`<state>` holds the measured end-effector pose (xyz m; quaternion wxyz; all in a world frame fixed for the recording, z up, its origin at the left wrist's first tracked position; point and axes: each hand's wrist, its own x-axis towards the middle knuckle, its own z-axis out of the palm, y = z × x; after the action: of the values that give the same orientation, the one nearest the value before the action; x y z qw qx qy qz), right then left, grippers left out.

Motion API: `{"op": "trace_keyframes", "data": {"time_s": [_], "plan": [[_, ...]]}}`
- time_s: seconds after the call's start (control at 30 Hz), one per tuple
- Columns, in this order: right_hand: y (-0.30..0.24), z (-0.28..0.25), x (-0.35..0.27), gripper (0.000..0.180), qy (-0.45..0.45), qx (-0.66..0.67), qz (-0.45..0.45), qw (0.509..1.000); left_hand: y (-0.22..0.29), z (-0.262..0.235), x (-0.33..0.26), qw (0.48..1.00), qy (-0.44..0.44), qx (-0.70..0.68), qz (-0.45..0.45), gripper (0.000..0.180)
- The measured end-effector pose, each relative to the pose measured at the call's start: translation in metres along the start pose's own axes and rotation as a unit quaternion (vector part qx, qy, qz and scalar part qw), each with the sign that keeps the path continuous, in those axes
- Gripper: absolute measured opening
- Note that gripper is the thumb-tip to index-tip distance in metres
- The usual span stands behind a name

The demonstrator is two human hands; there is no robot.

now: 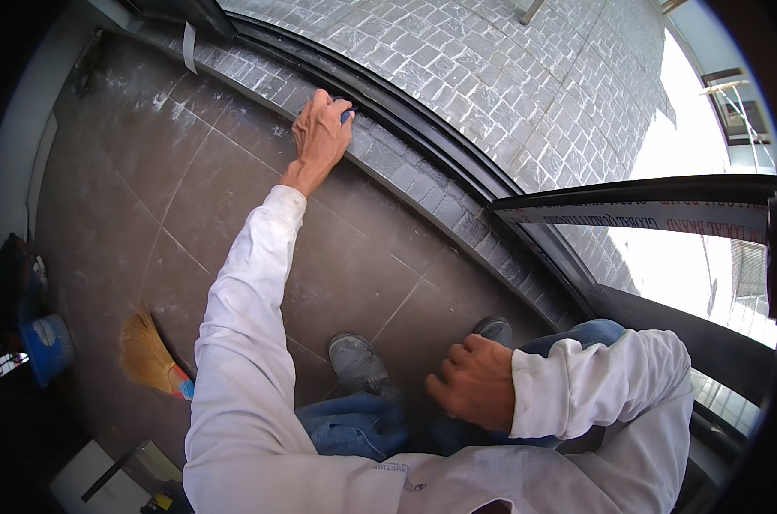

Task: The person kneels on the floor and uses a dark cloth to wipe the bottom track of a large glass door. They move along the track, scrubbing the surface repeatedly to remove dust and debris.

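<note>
My left hand is stretched far forward, its fingers closed round a small dark blue object whose kind I cannot make out. The hand rests at a low sill of grey stone tiles, beside the black metal frame of a glazed opening. Close to my body, my right hand hangs over my bent knee with its fingers curled in. Whatever it may hold is hidden from view. Both arms wear pale, dusty sleeves.
Brown floor tiles with white dusty marks lie below the sill. A straw broom and a blue bucket are at the left. A pale strip lies across the sill's far end. Outside is grey stone paving. My shoe stands nearby.
</note>
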<state>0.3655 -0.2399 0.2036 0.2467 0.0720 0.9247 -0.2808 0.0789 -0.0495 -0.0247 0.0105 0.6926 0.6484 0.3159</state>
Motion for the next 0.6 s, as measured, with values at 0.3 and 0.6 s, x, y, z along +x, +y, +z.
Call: {"op": "trace_keyframes", "data": {"time_s": [0.3, 0.6], "plan": [[-0.003, -0.003, 0.019, 0.027, -0.015, -0.039, 0.013, 0.999, 0.128, 0.001, -0.069, 0.945, -0.181, -0.2, 0.184, 0.015], [0.002, -0.002, 0.001, 0.038, -0.027, -0.011, 0.074, 0.997, -0.007, -0.014, 0.005, 0.997, -0.035, -0.018, 0.065, 0.019]]}}
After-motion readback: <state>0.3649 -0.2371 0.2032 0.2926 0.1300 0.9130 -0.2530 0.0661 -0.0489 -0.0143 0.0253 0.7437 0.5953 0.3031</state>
